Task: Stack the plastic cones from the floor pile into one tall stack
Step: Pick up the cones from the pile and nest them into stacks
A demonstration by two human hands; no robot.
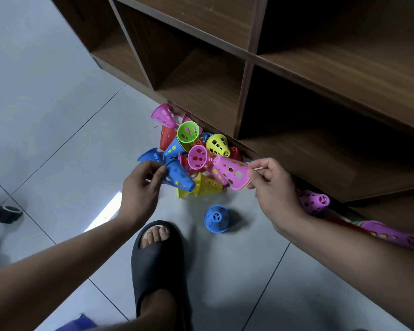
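The left hand [142,181] pinches a blue cone [179,176]. The right hand [271,185] pinches a pink cone [230,172] by its rim. Both cones are over the cone pile [194,144] on the floor [58,130].

Left hand [144,180] pinching a blue cone [178,176]; right hand [270,182] gripping the rim of a pink cone [230,172]. Both above a jumbled pile of perforated plastic cones [191,144] on the tiled floor [58,115], against a brown wooden shelf unit [296,80]. Lone blue cone [217,219] upright nearby, beside a black slipper [158,266]. Nested cones [387,232] lying under the right forearm.
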